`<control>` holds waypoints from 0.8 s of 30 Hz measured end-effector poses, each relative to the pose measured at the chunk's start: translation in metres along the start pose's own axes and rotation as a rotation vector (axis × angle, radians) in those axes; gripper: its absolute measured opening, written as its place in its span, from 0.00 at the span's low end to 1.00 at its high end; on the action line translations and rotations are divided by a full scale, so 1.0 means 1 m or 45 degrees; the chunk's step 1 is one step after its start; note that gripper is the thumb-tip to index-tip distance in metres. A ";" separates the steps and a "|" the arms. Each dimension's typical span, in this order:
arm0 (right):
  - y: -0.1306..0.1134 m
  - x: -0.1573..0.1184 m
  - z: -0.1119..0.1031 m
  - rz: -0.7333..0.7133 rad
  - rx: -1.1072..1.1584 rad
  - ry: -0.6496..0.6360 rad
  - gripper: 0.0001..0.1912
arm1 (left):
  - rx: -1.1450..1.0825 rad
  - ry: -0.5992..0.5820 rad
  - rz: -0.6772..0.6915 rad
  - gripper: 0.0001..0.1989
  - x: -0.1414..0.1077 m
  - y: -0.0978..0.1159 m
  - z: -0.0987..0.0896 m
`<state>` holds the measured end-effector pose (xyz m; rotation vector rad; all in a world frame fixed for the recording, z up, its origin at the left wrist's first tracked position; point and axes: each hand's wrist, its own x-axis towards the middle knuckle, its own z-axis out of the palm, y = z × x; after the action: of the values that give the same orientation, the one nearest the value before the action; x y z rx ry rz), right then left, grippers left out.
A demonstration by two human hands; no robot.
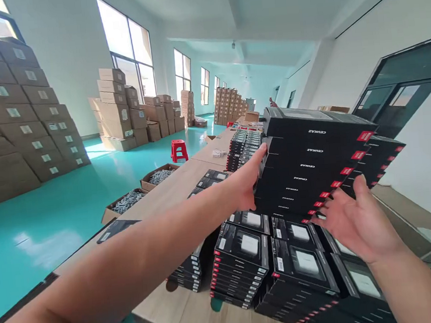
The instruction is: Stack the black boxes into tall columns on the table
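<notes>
A tall stack of flat black boxes point(295, 174) with red corner labels tilts above other stacks on the table. My left hand point(252, 178) grips its left side, thumb up along the edge and the other fingers hidden behind or under it. At its lower right corner my right hand point(350, 215) is spread, palm facing the stack, with its fingertips at the red labels; whether they press on it is hard to tell. Below stand more black boxes point(241, 242) in piles, with pale squares printed on top, and another pile point(303, 262) right beside them.
The wooden table point(168, 188) runs away into the room. Cartons of metal parts point(128, 202) sit along its left side. A red stool point(179, 150) stands on the green floor. Brown cartons point(15, 113) are piled at the left. Farther down the table, more boxes point(242, 146) are stacked.
</notes>
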<state>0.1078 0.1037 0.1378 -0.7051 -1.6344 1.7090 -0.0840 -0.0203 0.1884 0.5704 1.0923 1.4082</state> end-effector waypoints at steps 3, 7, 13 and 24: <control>0.011 -0.012 0.075 -0.028 0.022 -0.168 0.49 | 0.012 0.136 0.068 0.39 -0.061 0.010 -0.053; 0.035 -0.034 0.176 0.034 0.113 -0.359 0.50 | 0.006 0.406 0.104 0.39 -0.141 0.009 -0.126; 0.090 -0.071 0.309 0.273 0.342 -0.498 0.44 | 0.000 0.656 0.073 0.36 -0.241 -0.013 -0.231; 0.157 -0.047 0.454 0.488 0.559 -0.604 0.38 | -0.021 0.804 0.021 0.39 -0.277 -0.013 -0.378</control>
<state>-0.2255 -0.2225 0.0121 -0.4309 -1.3832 2.5636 -0.3525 -0.3906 0.0835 0.1104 1.5671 1.6594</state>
